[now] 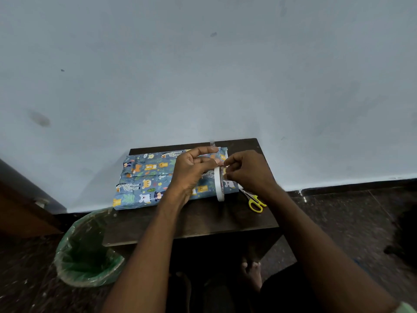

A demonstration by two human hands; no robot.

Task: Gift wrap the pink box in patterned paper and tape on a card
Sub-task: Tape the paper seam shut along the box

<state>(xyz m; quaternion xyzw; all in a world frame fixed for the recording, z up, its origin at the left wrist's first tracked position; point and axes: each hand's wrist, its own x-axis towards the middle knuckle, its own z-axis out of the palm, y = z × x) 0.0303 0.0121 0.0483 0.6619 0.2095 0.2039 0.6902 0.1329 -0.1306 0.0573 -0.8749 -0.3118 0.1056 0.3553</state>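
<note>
Your left hand (191,170) grips the tape roll (218,184) over the wrapped box (144,181); right hand (246,171) pinches the tape end (scissors (253,201) beside, on the tabletop (191,220)).

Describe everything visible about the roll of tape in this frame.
The white ring-shaped roll of tape is thin, seen nearly edge-on and upright above the parcel wrapped in blue animal-print paper. The left hand grips its top; the right hand pinches at its upper edge, apparently picking at the tape end. Its lower rim hangs free.
</note>
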